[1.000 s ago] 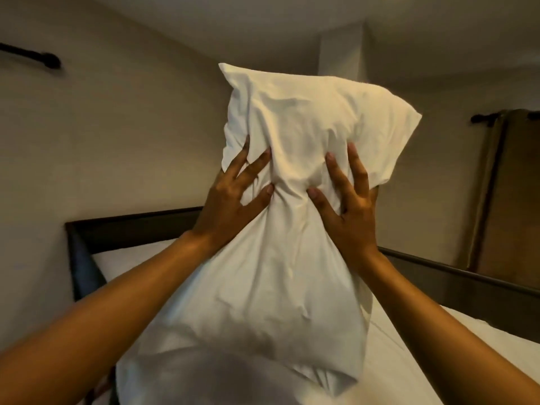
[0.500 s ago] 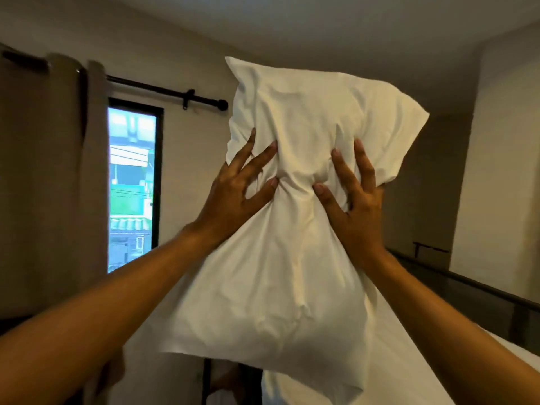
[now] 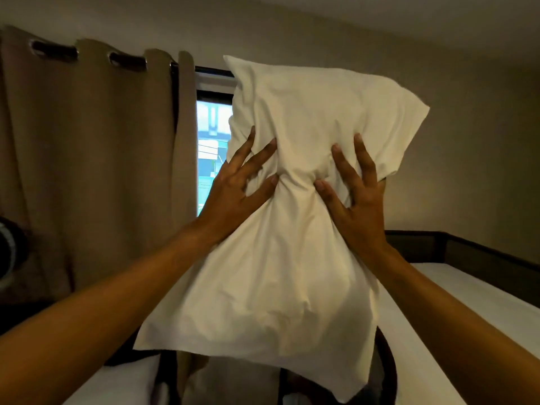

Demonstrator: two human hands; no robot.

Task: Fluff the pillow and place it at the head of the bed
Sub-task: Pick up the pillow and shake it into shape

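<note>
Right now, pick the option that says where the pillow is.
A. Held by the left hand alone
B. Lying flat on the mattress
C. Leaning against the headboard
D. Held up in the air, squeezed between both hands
D: the white pillow is up in front of the curtain and window, pinched at its middle by the left hand and right hand.

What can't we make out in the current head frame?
- Far side of the white fabric pillow: hidden by the pillow itself.
- Left hand and right hand: fingers partly sunk in its folds, palms pressed against the fabric.
- Bright window: right part behind the pillow, left part behind the beige curtain.
- White mattress: head end behind the pillow and right arm.
</note>
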